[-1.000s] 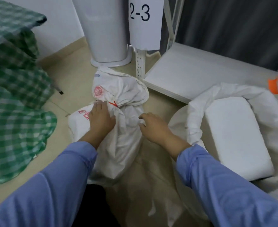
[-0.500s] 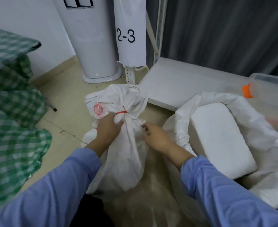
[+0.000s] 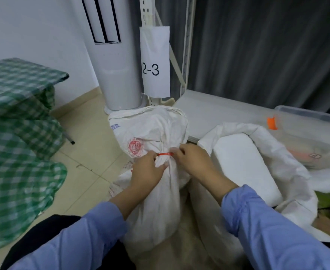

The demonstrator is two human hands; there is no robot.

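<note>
Left of the white sack [image 3: 160,201] lies a green checked cloth [image 3: 18,152]. The sack stands upright on the floor [image 3: 94,152] between our sleeves. Our left hand [image 3: 146,170] grips its gathered neck just under the red tie [image 3: 165,154], fingers curled round the fabric. Our right hand [image 3: 193,162] pinches the tie's right end. Right of the sack, a white foam block [image 3: 244,164] sits in an open sack [image 3: 288,162], with a clear plastic box [image 3: 312,137] beyond.

1. white woven fabric sack [image 3: 160,201]: red round stamp, blue print.
2. thin red plastic tie [image 3: 165,154]: solid red.
3. draped checked cotton cloth [image 3: 18,172]: green-white check.
4. long shirt sleeves [image 3: 94,230]: plain light blue.
5. pleated fabric curtain [image 3: 267,55]: dark grey.
6. white paper label [image 3: 155,61]: black "2-3".
</note>
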